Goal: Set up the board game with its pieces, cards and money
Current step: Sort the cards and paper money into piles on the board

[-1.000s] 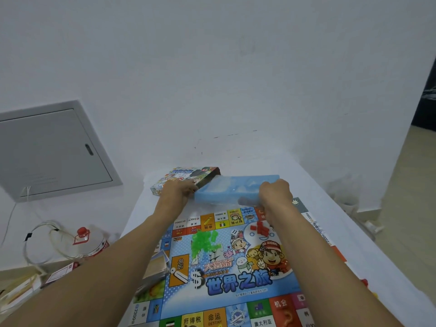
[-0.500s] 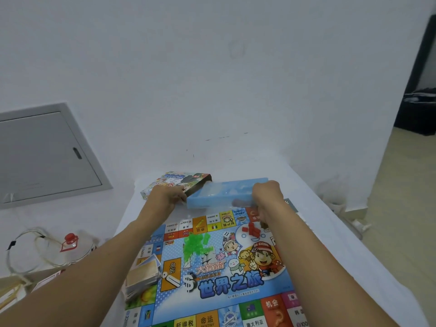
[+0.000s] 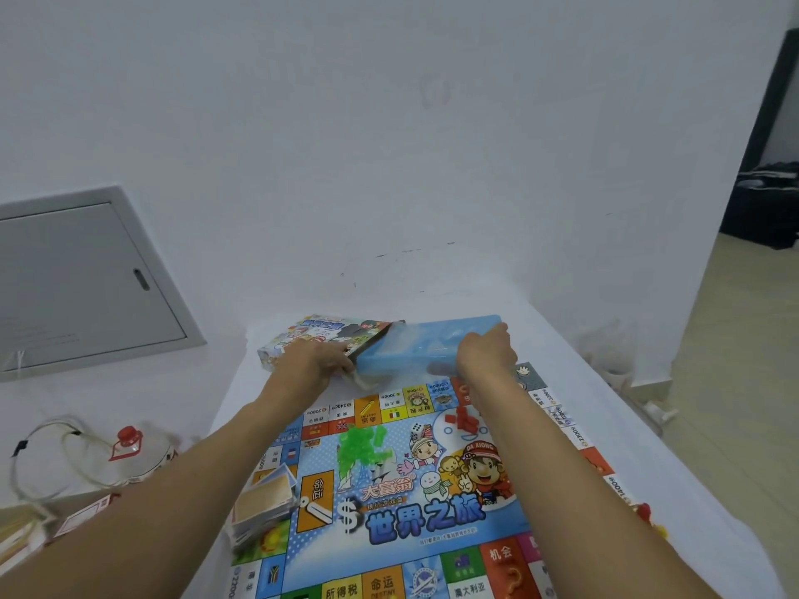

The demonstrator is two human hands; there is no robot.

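1. Head view: both hands reach to the far edge of the colourful game board, which lies on the white surface.
2. The left hand grips the printed game box.
3. The right hand clasps the blue plastic tray, whose left end sits at the box's open end.
4. Green pieces, red pieces and a card stack rest on the board.

Nearer you than your fingers, the colourful printed game board reads "世界之旅", "大富翁", "DA XIONG", "命运", "机会", "所得税".
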